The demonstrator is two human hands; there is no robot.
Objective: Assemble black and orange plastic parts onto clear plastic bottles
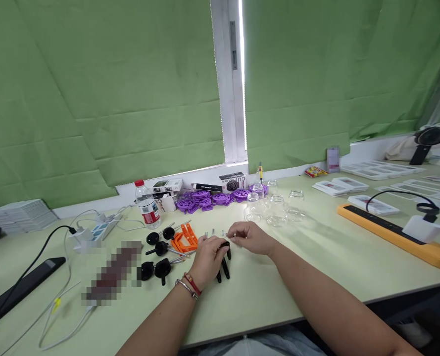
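Near the middle of the table, my left hand [209,259] is closed with a short black plastic piece [226,245] between thumb and fingers. Beneath and beside it lie black stick-like pieces [224,269]. My right hand [250,237] is just to the right, its fingertips pinched close to the black piece; what they hold is too small to make out. Tiny shiny bits [223,233] show between the two hands. Left of my left hand are orange plastic frames [185,239] and several black round parts with metal rods [162,267].
Purple plastic parts [200,200] line the back, with clear glass cups [276,207] to their right. A red-capped bottle [148,207], a power strip [103,228] and cables stand left. An orange-and-black bar [390,232] lies right. The table's front edge runs close to me.
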